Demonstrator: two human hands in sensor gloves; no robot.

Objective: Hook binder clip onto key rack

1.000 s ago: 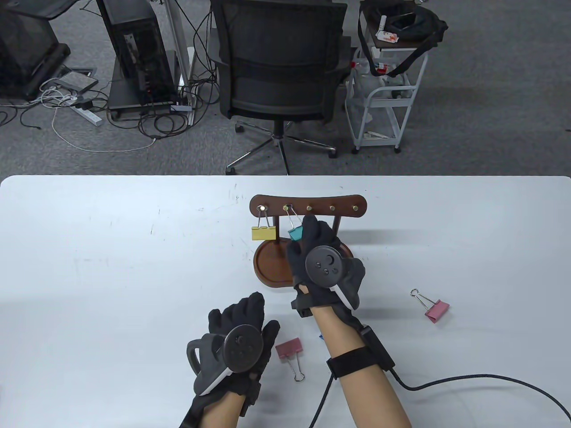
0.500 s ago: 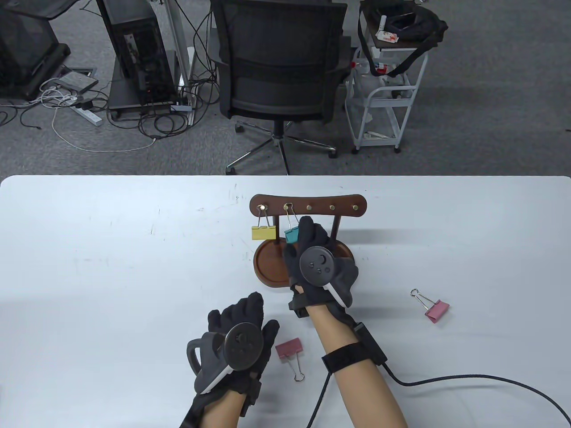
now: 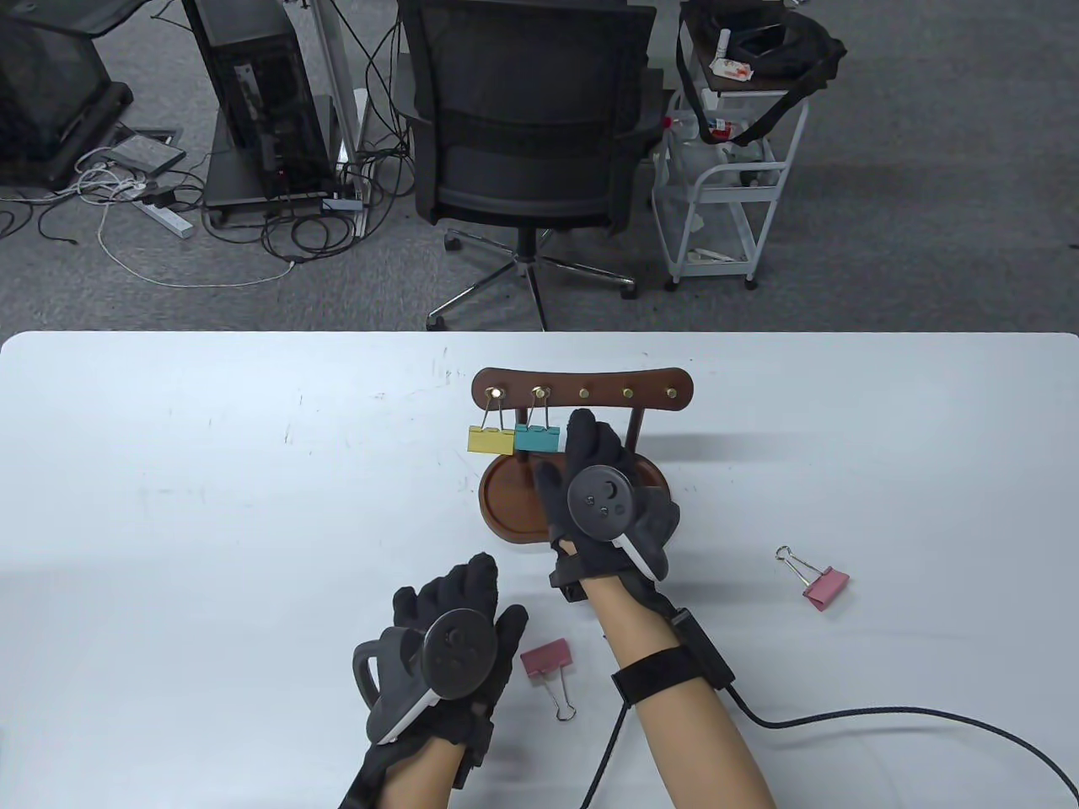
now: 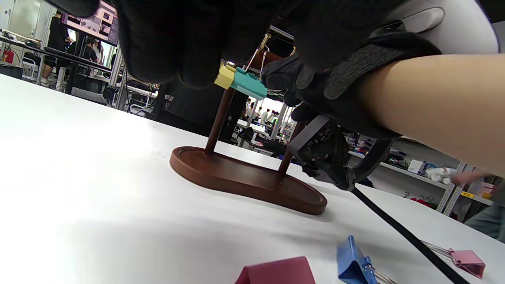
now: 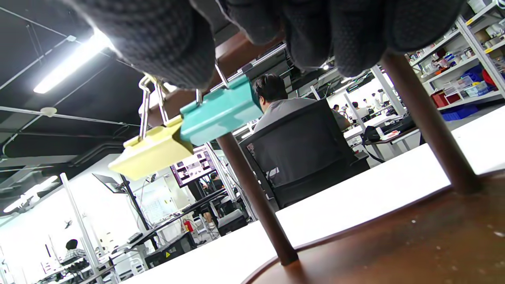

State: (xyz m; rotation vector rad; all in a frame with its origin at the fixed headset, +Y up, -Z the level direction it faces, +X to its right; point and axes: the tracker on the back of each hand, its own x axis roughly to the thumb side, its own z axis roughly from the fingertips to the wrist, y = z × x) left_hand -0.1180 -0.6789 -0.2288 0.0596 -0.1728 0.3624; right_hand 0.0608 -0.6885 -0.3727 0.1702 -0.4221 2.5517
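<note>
Two binder clips, a yellow clip (image 3: 491,439) and a teal binder clip (image 3: 537,437), are seen hung side by side from the leftmost pegs of the key rack (image 3: 583,393) at the frame's centre. The right hand (image 3: 603,489) is held just right of the teal one, its fingers (image 5: 165,43) released from it. The left hand (image 3: 451,649) is laid flat on the white surface (image 3: 211,506) at lower centre, fingers spread, beside a pink clip (image 3: 546,659). Another pink clip (image 3: 824,586) is seen at lower right.

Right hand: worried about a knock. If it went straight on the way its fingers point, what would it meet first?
Probably the key rack: the right hand points at its crossbar, just right of the teal clip. Depth is unclear.
</note>
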